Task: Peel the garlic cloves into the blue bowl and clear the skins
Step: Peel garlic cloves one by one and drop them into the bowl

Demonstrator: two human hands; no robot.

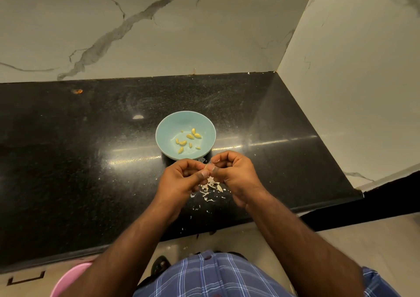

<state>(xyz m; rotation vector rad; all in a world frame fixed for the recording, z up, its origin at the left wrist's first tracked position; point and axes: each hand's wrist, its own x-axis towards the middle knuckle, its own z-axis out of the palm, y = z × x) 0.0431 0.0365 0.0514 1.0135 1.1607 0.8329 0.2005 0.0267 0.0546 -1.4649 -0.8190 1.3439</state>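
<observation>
Item: garlic clove, held between both my hands just in front of the blue bowl, above the black counter.

My left hand: fingers curled, thumb and forefinger pinching one end of the clove.

My right hand: fingers curled, fingertips pinching the other end and its loose skin.

Handling, as I judge it: very light, firm, small enough to slip once bare (best pinched at the tips, skin pulled from the end). Skin is papery, tears into flakes, drifts easily.

Peeled cloves: about ten, yellow, lying in the bowl's bottom.

Skins: white scraps scattered on the counter under my hands, a few near the edge (some look fallen to the floor). To be swept together gently.
</observation>
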